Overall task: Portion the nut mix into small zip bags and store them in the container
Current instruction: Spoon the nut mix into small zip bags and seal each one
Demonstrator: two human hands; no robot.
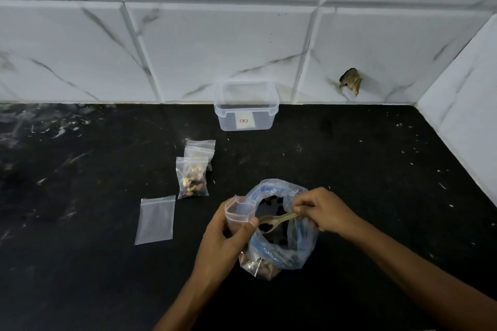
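Observation:
On the black counter stands a large clear bag of nut mix point(293, 247) with its blue-lined mouth open. My left hand point(227, 239) grips a small zip bag point(238, 209) held open at the big bag's left rim. My right hand point(326, 211) pinches the handle of a small spoon point(274, 220), whose bowl lies over the big bag's mouth, next to the small bag's opening. Two filled small zip bags point(192, 179) lie overlapping to the upper left. One flat small zip bag point(155, 220) with nothing in it lies to the left. A clear plastic container point(246, 115) without a lid stands by the wall.
White marbled tiles form the back wall point(242, 43) and a side wall point(462, 115) at the right. A broken hole point(351, 80) shows in the back tile. The black counter point(363, 158) has pale specks and smears.

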